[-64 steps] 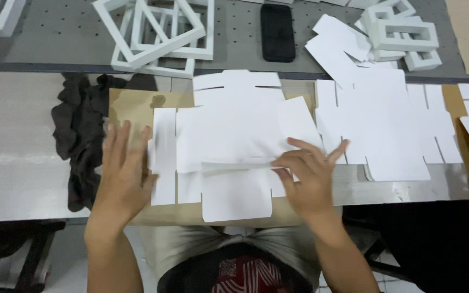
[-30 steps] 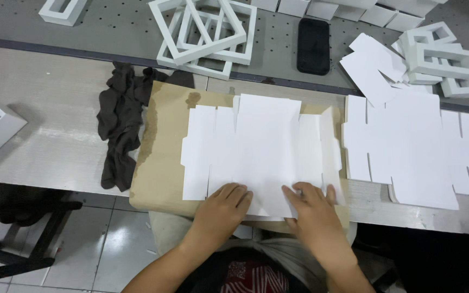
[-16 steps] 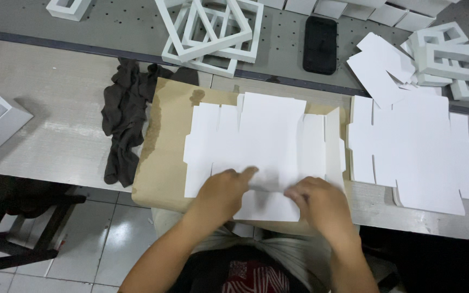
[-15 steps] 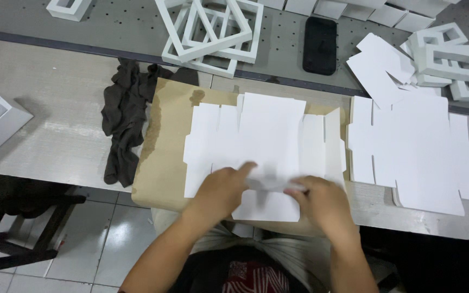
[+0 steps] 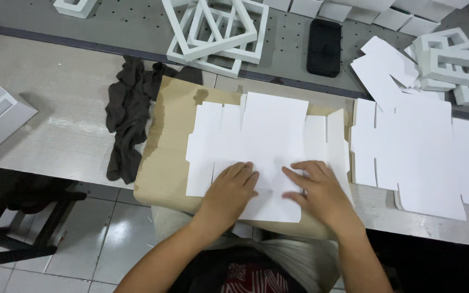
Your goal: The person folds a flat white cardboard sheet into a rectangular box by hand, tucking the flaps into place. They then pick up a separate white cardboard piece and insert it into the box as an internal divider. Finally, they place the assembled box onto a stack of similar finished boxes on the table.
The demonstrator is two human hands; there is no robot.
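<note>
I see both hands, left [image 5: 229,187] and right [image 5: 318,190], pressed flat and empty on the white die-cut sheet [image 5: 270,141], unfolded atop brown cardboard [image 5: 166,157].

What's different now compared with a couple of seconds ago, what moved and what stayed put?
Both hands have drawn in from the sides of the white cardboard cutout to its near edge. The left hand and right hand now press flat there, close together; half a second ago they were pinching and creasing that edge. The cutout stays on the brown paper. The dark cloth, phone, white frames and stack of cutouts have not shifted.
</note>
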